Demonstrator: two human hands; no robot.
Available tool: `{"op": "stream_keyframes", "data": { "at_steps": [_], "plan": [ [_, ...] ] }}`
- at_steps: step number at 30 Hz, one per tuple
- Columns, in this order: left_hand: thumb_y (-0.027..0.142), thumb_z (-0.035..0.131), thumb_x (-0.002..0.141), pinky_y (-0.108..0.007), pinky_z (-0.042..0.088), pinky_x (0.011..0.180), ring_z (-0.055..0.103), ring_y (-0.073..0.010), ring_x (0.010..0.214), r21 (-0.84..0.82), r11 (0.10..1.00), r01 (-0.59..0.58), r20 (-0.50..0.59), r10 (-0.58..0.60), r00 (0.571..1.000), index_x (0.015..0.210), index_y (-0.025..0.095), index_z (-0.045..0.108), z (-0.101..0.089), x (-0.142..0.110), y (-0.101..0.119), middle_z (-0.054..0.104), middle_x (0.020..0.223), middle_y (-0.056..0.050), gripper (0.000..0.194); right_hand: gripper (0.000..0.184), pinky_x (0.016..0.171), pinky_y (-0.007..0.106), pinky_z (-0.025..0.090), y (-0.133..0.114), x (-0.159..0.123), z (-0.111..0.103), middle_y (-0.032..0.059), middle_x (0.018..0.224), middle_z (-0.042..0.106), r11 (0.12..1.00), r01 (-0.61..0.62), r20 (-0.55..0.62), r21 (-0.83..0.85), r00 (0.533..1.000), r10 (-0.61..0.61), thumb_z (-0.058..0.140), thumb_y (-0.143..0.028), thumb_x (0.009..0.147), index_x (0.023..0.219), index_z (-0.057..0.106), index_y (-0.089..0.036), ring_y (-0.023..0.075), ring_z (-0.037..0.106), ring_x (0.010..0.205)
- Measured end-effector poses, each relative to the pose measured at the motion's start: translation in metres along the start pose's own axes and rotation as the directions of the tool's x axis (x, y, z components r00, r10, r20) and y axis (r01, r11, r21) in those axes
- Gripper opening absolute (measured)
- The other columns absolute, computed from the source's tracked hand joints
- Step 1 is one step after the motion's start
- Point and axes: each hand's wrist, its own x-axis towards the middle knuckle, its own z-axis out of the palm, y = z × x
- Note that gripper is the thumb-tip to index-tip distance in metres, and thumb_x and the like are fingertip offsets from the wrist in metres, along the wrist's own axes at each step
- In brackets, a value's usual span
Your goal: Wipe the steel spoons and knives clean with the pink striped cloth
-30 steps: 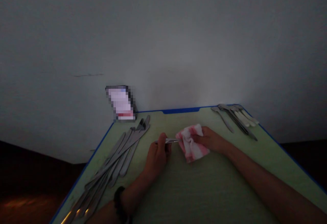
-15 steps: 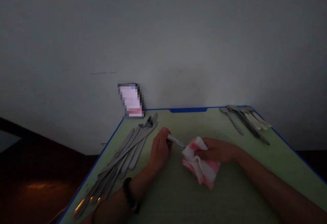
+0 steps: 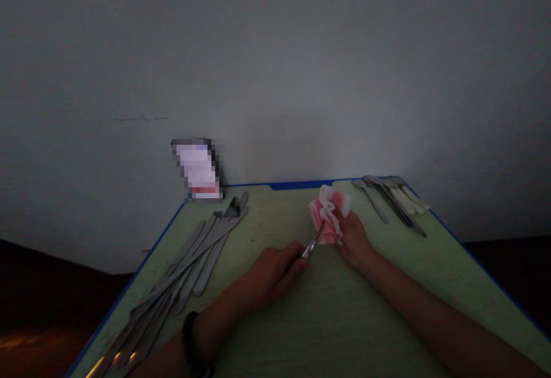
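Note:
My left hand (image 3: 275,272) is closed round the near end of a slim metal piece of cutlery (image 3: 310,248), which slants up to the right. Its far end disappears into a pink-and-white cloth (image 3: 328,217), so I cannot make out which kind it is. Bunched and folded, the cloth sits in my closed right hand (image 3: 356,241), held just above the table. A heap of metal table knives (image 3: 210,240) lies left of my left hand, several of them crossing one another.
On the far right of the green, blue-edged table (image 3: 258,228) lie a spoon (image 3: 372,203), a stack of metal cutlery (image 3: 390,203) and several white-handled pieces (image 3: 408,200). A phone (image 3: 198,168) leans on the wall (image 3: 301,79) at the back left corner.
My left hand has come nearer and to the right, turning the cutlery from pointing down-right to up-right. My right hand and the cloth have moved farther away. The camera view has shifted too.

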Motion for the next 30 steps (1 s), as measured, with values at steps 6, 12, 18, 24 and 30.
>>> {"op": "stream_keyframes", "data": {
  "at_steps": [6, 12, 18, 24, 30],
  "plan": [
    [0.039, 0.043, 0.087, -0.021, 0.037, 0.056, 0.055, -0.0146, 0.062, 0.059, 0.997, -0.058, 0.033, 0.057, 0.998, 0.095, 0.019, 0.052, 0.004, 0.002, -0.009, 0.062, 0.075, -0.001, 0.024, 0.031, 0.053, 0.022, 0.043, -0.001, -0.018, 0.01, 0.0013, 0.07, 0.063, 0.994, -0.046, 0.15, -0.102, 0.987, 0.061, 0.063, -0.043, 0.069, 0.081, 0.061, -0.015, 0.0112, 0.054, 0.055],
    [0.034, 0.039, 0.088, -0.022, 0.037, 0.056, 0.054, -0.0142, 0.06, 0.021, 1.0, 0.015, -0.009, -0.015, 1.0, 0.093, 0.019, 0.055, 0.003, 0.005, -0.009, 0.061, 0.073, -0.001, 0.023, 0.032, 0.049, 0.02, 0.041, 0.008, -0.026, 0.017, -0.0008, 0.062, 0.057, 0.993, -0.077, 0.161, -0.085, 0.983, 0.09, 0.059, -0.047, 0.071, 0.075, 0.058, -0.014, 0.0089, 0.049, 0.051],
    [0.04, 0.024, 0.093, -0.022, 0.034, 0.054, 0.043, -0.0109, 0.053, -0.197, 0.98, 0.032, -0.255, -0.083, 0.963, 0.068, 0.018, 0.047, 0.002, 0.006, -0.008, 0.045, 0.057, 0.004, 0.04, 0.035, 0.047, 0.021, 0.039, 0.005, -0.02, 0.012, -0.0004, 0.062, 0.057, 0.983, -0.069, 0.142, -0.171, 0.985, 0.094, 0.054, -0.049, 0.074, 0.078, 0.058, -0.015, 0.0097, 0.048, 0.049],
    [0.048, 0.02, 0.091, -0.025, 0.038, 0.056, 0.048, -0.0151, 0.061, -0.331, 0.941, 0.072, -0.436, -0.22, 0.873, 0.072, 0.016, 0.051, 0.003, 0.009, -0.019, 0.054, 0.066, -0.001, 0.048, 0.027, 0.053, 0.02, 0.038, -0.01, -0.027, 0.011, 0.0, 0.07, 0.059, 0.768, 0.304, 0.63, -0.564, 0.76, 0.162, 0.052, -0.041, 0.079, 0.084, 0.061, -0.016, 0.0098, 0.05, 0.059],
    [0.048, 0.031, 0.088, -0.025, 0.038, 0.056, 0.047, -0.015, 0.061, -0.26, 0.965, 0.042, -0.482, -0.168, 0.86, 0.075, 0.017, 0.05, 0.005, 0.008, -0.021, 0.051, 0.066, 0.001, 0.038, 0.025, 0.05, 0.018, 0.035, -0.016, -0.024, 0.008, -0.0016, 0.064, 0.055, 0.694, 0.346, 0.688, -0.631, 0.662, 0.296, 0.048, -0.04, 0.083, 0.083, 0.058, -0.016, 0.0079, 0.047, 0.054]
  ]
}}
